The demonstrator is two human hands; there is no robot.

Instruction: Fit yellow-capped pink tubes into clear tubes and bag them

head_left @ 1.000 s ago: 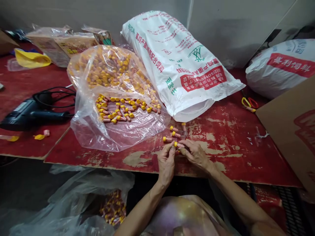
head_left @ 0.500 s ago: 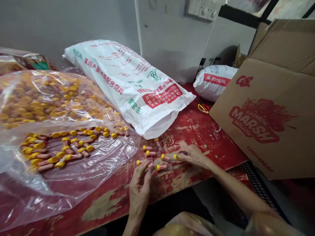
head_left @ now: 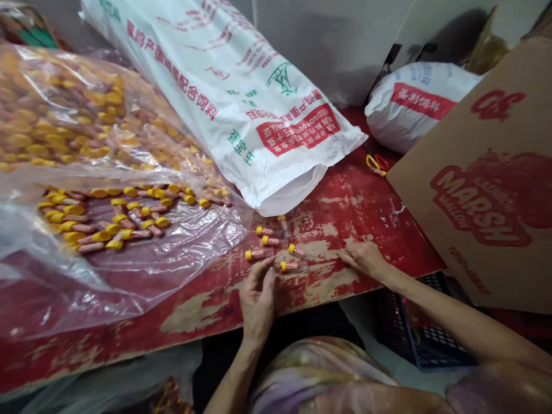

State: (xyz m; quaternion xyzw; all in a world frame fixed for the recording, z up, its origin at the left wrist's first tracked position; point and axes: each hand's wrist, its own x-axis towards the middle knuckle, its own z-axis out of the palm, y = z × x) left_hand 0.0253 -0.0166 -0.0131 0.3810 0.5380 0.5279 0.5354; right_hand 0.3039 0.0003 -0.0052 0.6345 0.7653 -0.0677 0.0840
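Several small pink tubes with yellow caps (head_left: 271, 241) lie loose on the worn red table (head_left: 345, 213), near its front edge. My left hand (head_left: 257, 299) lies with fingers stretched out, its tips touching the nearest loose tube (head_left: 254, 253). My right hand (head_left: 364, 259) rests on the table to the right of the tubes, apart from them. Its fingers are curled down against the surface, and I cannot see whether anything is under them. A large clear plastic bag (head_left: 129, 270) at left holds many more of the same tubes (head_left: 103, 224).
A big white printed sack (head_left: 241, 98) lies behind the tubes, its open end facing me. A cardboard box (head_left: 487, 195) stands at right, a second white sack (head_left: 414, 98) behind it. Yellow-and-red scissors (head_left: 376, 163) lie between them. A black crate (head_left: 431, 339) sits below the table edge.
The view has moved closer and lower. My right hand has slid right, away from the tubes, and the capped tube at its fingertips no longer shows. My left hand has stayed by the nearest tube.
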